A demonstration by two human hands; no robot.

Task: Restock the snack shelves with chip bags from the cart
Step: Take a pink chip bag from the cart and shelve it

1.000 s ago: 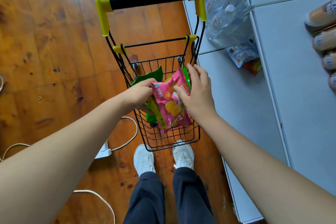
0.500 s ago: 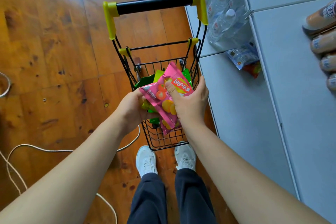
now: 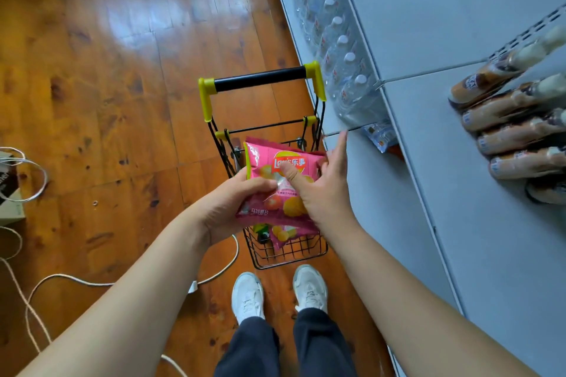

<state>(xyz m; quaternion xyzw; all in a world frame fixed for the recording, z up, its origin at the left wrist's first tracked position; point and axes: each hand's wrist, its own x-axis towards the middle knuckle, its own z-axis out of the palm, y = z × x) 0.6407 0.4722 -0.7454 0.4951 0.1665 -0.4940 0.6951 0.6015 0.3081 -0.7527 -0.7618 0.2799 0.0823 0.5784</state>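
I hold a pink Lay's chip bag point(image 3: 280, 168) above the small black wire cart point(image 3: 288, 251), which has a black handle with yellow ends. My left hand point(image 3: 232, 205) grips the bag's left edge. On its right side is my right hand point(image 3: 321, 190), thumb pressed on the bag's front, fingers spread behind it. Another pink bag point(image 3: 283, 234) and a green one point(image 3: 260, 228) lie in the cart beneath. Grey shelves point(image 3: 477, 223) stand to the right.
Water bottles point(image 3: 340, 49) fill a lower shelf. Brown drink bottles point(image 3: 514, 128) lie on the upper shelf at right. A clear packet point(image 3: 379, 135) sits at the shelf edge. White cables point(image 3: 61, 281) trail over the wooden floor, and a box point(image 3: 10, 190) stands at left. My white shoes point(image 3: 275, 294) are behind the cart.
Both hands have lifted the pink bag out of the cart and turned it upright. The view has pulled back from the cart.
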